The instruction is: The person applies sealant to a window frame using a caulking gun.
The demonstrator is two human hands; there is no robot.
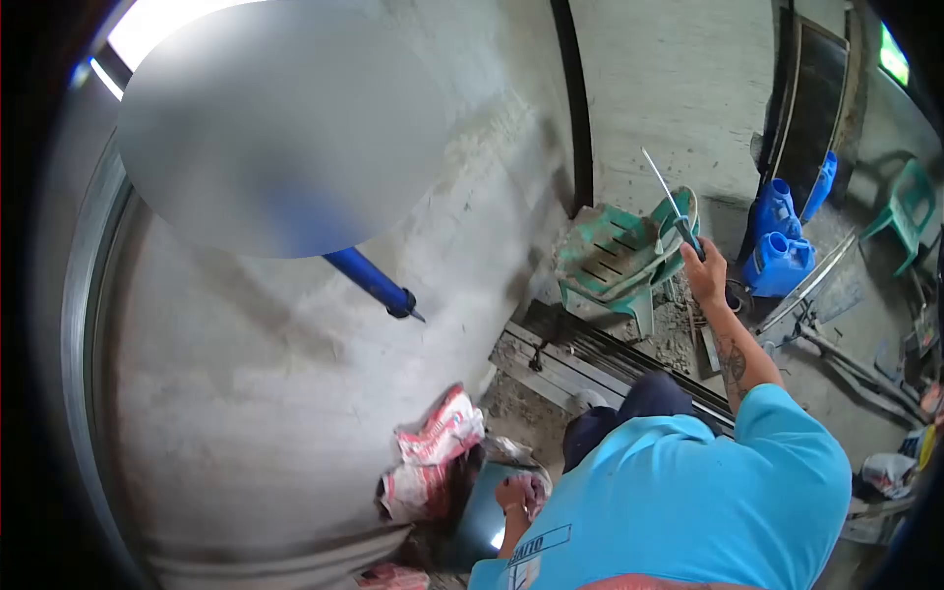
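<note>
My right hand [706,275] is raised at the right, its fingers wrapped round the dark handle of a long thin-bladed screwdriver [665,185]. The blade points up and to the left. Lower down, my left hand [512,494] is at the edge of a dark glossy panel [474,516]. Its fingers look curled next to a pinkish crumpled thing [537,492], and what they hold is too small to tell. A blue sealant tube with a dark pointed nozzle [372,282] shows in front of the wall; a grey blur hides its upper part and whatever supports it.
Green plastic chairs [610,258] caked with cement stand ahead, beside rubble and dark metal rails [580,344]. Blue jerrycans [779,264] are at the right, near another green chair [903,214]. Red and white sacks [441,438] lean against the bare grey wall [246,413].
</note>
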